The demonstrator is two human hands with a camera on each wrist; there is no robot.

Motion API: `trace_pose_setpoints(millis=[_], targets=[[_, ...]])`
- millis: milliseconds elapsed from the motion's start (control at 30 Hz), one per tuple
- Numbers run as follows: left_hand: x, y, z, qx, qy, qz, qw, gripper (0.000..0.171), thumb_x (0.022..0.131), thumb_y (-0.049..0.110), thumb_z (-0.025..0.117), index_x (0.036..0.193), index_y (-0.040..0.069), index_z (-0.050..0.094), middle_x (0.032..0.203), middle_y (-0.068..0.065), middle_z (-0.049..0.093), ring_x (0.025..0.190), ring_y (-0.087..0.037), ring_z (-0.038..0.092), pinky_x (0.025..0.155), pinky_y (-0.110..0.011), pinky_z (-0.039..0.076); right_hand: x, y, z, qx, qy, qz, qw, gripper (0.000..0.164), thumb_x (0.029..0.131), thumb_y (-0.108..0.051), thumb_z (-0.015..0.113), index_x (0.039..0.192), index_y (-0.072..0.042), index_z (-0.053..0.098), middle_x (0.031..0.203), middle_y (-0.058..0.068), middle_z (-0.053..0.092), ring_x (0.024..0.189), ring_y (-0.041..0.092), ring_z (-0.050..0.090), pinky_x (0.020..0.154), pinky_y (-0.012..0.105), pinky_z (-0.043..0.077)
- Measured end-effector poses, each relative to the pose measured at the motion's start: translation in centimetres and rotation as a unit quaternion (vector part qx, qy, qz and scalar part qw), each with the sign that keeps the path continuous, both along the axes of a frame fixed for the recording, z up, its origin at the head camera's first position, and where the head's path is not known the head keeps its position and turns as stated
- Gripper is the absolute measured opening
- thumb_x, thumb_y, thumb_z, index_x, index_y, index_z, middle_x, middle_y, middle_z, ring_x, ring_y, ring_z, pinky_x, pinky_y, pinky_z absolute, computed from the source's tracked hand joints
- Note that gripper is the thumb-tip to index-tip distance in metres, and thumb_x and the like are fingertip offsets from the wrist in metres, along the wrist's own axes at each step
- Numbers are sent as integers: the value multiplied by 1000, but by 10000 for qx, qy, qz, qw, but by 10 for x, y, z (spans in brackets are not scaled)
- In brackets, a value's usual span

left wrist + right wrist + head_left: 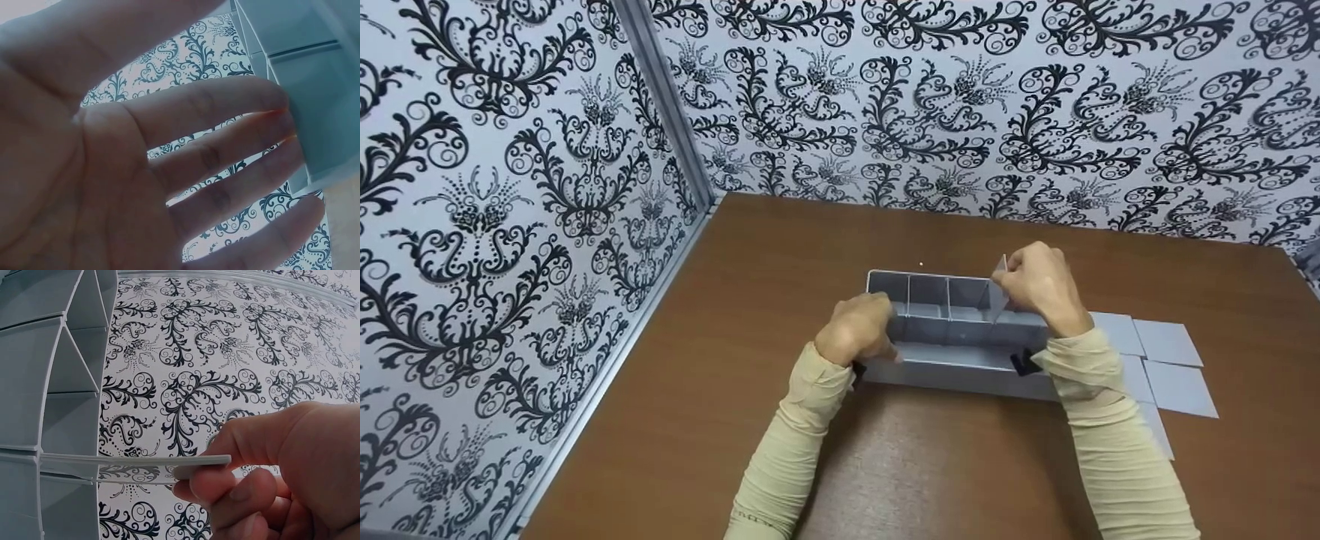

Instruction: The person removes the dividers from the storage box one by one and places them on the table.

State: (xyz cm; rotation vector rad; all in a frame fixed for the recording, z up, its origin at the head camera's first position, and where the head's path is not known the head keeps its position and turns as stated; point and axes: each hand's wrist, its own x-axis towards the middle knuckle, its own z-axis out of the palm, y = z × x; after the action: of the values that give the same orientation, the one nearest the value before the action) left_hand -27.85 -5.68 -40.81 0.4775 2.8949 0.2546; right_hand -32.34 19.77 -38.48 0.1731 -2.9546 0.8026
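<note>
A grey divider box [956, 379] lies on the table, with a long front compartment and a back row split by thin upright dividers [928, 298]. My left hand [855, 326] is at the box's left end, its fingers fairly straight. In the left wrist view, fingertips [275, 98] meet the box's edge. My right hand [1039, 285] pinches a thin grey divider panel [135, 461] between thumb and curled fingers. The panel stands upright over the right part of the back row, its far edge right at the middle wall in the right wrist view.
Several flat light-grey panels [1181, 386] lie on the brown table [780, 247] to the right of the box, partly hidden by the right forearm. Patterned walls [825, 97] rise behind and at the left. A tiny pale speck [921, 264] is behind the box.
</note>
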Motion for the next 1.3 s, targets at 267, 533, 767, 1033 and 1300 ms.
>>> trace_pose_setpoints(millis=[267, 533, 767, 1033, 1300], targets=[[0, 4, 0, -37, -17, -30, 10000, 56, 68, 42, 90, 114, 16, 73, 114, -2, 67, 109, -25, 63, 90, -45, 51, 5, 4, 0, -45, 273, -5, 9996, 19, 82, -15, 65, 70, -2, 71, 63, 7, 64, 60, 22, 54, 52, 30, 40], [0, 7, 2, -40, -7, -12, 10000, 54, 68, 43, 90, 113, 19, 74, 112, -2, 69, 107, -25, 65, 88, -45, 52, 8, 6, 0, -65, 510, 16, 9987, 20, 83, -13, 64, 67, -3, 69, 63, 7, 62, 62, 25, 55, 52, 31, 39], [0, 8, 2, 38, 51, -75, 10000, 48, 68, 42, 90, 107, 17, 75, 108, -4, 70, 104, -25, 66, 87, -46, 52, 7, 6, 13, -164, 38, -73, 9998, 26, 91, -14, 55, 75, 0, 70, 71, 13, 66, 55, 17, 52, 47, 28, 39], [-1, 4, 2, 19, 11, 9, 10000, 48, 67, 42, 90, 105, 17, 76, 105, -3, 70, 101, -25, 66, 86, -45, 51, 14, 9, 44, -186, 107, -149, 9997, 26, 91, -13, 57, 98, 6, 72, 94, 27, 70, 59, 17, 55, 48, 27, 43], [-1, -2, 0, -12, 44, -62, 10000, 49, 68, 41, 90, 107, 16, 76, 111, -4, 69, 105, -27, 65, 88, -47, 52, 27, 24, 46, -2, 190, -210, 9996, 29, 92, -17, 56, 105, 3, 72, 105, 27, 69, 76, 30, 62, 60, 33, 47]])
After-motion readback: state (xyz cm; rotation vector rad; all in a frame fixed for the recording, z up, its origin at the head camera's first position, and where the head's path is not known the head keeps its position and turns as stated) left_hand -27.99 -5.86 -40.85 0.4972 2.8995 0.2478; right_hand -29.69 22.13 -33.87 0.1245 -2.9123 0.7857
